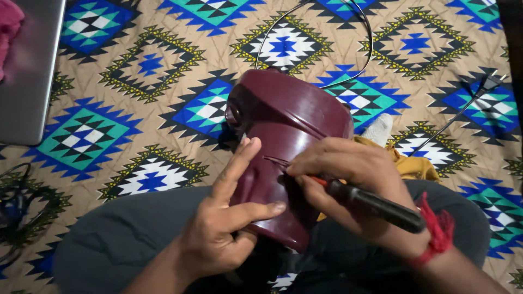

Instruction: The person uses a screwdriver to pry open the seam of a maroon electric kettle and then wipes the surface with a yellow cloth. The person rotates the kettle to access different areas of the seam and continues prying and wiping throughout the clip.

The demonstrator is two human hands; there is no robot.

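A dark maroon plastic casing [289, 125] stands upright between my knees. My left hand [226, 218] grips its lower left side, index finger stretched up along the shell and thumb pressed across the front. My right hand [348, 177] holds a screwdriver [376, 206] with a black handle and orange shaft. Its tip rests at a narrow slot in the middle of the casing. A red thread band is tied around my right wrist.
A patterned cloth [136, 114] with blue, teal and tan diamonds covers the floor. A grey laptop [27, 71] lies at the upper left. A thin black cable [359, 49] loops behind the casing. A yellow cloth [408, 163] and a black probe [463, 109] lie to the right.
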